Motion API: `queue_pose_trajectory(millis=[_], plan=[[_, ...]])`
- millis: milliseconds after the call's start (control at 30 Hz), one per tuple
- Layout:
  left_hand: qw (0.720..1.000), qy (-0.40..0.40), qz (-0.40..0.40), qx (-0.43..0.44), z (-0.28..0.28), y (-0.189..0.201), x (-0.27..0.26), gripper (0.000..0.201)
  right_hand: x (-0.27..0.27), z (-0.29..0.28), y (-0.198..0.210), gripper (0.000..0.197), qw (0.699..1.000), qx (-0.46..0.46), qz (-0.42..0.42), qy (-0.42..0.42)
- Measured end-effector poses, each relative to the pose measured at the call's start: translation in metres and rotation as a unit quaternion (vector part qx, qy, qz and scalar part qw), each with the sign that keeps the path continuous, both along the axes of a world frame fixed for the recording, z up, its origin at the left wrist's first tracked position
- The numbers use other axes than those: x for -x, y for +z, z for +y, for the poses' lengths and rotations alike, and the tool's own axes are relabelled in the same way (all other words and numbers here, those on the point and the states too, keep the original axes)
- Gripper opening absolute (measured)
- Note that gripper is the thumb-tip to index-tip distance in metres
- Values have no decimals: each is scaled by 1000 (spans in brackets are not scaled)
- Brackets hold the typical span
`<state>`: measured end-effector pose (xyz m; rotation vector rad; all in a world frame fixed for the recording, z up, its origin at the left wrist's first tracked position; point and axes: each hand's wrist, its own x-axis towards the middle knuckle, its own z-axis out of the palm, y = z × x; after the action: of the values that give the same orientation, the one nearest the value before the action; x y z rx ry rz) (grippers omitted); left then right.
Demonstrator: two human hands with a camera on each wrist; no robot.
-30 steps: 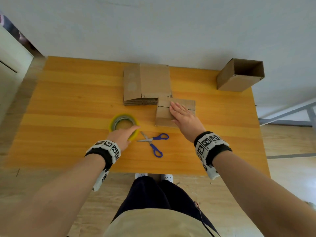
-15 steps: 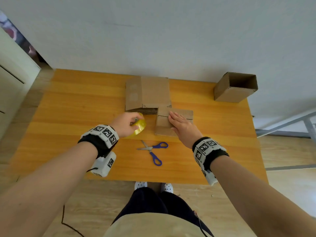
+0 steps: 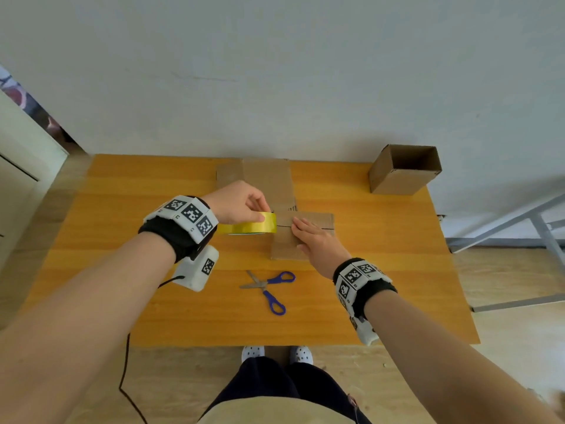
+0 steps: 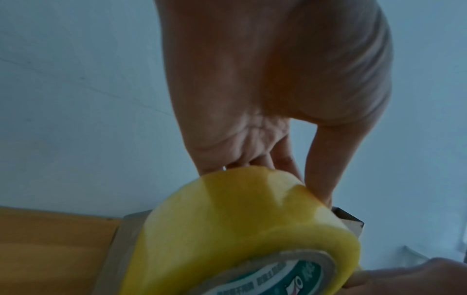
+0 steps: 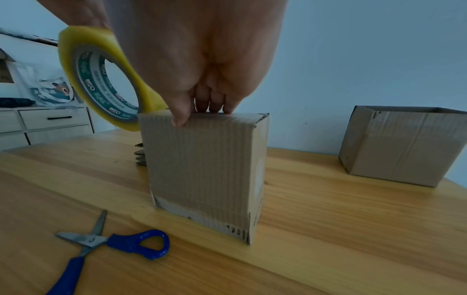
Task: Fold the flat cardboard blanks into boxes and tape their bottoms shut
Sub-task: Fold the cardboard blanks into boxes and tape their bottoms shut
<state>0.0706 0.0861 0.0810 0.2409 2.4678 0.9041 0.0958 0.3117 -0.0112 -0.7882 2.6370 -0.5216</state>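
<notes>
A folded cardboard box (image 3: 286, 247) (image 5: 204, 171) stands upside down in the middle of the orange table (image 3: 122, 209), its closed bottom flaps facing up. My right hand (image 3: 315, 240) (image 5: 202, 79) lies flat on those flaps with straight fingers, the thumb over the near edge. My left hand (image 3: 241, 203) (image 4: 265, 89) grips a yellow tape roll (image 3: 249, 227) (image 4: 240, 229) (image 5: 101, 79), held in the air against the box's left top edge. A stack of flat cardboard blanks (image 3: 269, 179) lies behind the box.
Blue-handled scissors (image 3: 270, 289) (image 5: 111, 245) lie on the table in front of the box. An open finished box (image 3: 403, 169) (image 5: 401, 145) stands at the back right corner. A white drawer unit (image 5: 50, 121) is off to the left, a wall behind.
My left hand lifted the tape roll off the table and carried it up and right to the box's left top edge. My right hand stayed pressed on the flaps.
</notes>
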Motion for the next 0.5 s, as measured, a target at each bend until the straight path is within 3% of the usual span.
queue_pose_trajectory(millis=[167,267,400,500], plan=[[996,-65,0,60,17,14,10,19,1,0,4,50,999,28,-17,-27],[988,-109,-3,112,32,24,19,20,3,-3,10,49,991,77,-58,-88],[978,-148,-6,144,52,29,29,21,12,-7,21,46,943,216,-153,-202],[974,-163,-4,158,61,28,34,22,21,-7,28,37,910,282,-199,-231]])
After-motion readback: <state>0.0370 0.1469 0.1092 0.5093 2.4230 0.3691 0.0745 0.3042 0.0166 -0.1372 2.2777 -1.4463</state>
